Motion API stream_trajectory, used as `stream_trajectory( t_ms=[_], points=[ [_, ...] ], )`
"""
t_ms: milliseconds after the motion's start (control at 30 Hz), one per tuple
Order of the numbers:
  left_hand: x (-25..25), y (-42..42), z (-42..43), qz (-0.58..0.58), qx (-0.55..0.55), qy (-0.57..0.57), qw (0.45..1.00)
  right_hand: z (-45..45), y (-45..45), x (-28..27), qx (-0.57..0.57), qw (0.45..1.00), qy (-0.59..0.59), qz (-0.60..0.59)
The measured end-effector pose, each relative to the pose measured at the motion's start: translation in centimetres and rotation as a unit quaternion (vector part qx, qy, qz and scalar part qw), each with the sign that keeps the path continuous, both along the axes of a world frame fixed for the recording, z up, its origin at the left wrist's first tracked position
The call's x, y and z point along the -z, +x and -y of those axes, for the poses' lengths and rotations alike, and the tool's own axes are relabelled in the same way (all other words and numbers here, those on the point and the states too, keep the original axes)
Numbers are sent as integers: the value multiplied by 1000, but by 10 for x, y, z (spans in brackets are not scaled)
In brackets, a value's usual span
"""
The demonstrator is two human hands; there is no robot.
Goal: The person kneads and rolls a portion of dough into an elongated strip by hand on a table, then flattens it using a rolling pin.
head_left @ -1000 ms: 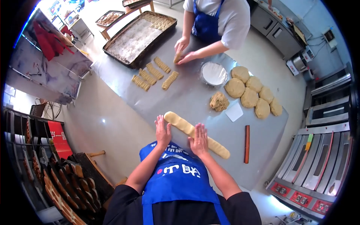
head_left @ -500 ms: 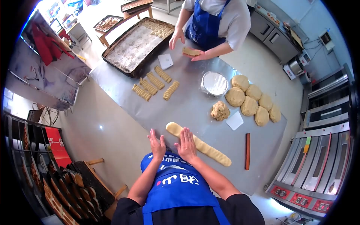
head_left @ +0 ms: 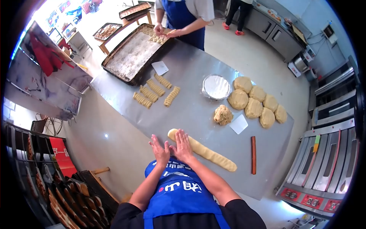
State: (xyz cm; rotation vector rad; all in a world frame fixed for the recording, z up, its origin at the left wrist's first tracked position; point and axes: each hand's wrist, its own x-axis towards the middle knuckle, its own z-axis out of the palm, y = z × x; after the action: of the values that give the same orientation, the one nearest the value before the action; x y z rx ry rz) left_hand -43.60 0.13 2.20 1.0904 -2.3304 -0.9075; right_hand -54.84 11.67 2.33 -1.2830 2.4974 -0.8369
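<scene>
Dough log: one, on the metal table, long axis slanting from its left end away to my right. Right hand: nearer, flat, unclenched, over that left end (contact, I cannot tell). Left hand: spread, empty, just beyond it.

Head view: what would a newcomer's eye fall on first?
A long dough roll slants along the near edge of the metal table, the right hand at its left end, the left hand beside it. Farther back, dough rounds cluster at right and a large tray sits at left.
</scene>
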Motion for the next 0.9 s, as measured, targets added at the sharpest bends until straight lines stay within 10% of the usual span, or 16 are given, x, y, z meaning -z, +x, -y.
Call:
stream_trajectory(
  t_ms=[733,900],
  points=[
    [-19,-46,-91,57,182,-76,979,-196,7,7,59,991,107,-60],
    [-12,-43,-107,42,226,-99,968,-234,-9,-25,205,976,-65,-34]
  ],
)
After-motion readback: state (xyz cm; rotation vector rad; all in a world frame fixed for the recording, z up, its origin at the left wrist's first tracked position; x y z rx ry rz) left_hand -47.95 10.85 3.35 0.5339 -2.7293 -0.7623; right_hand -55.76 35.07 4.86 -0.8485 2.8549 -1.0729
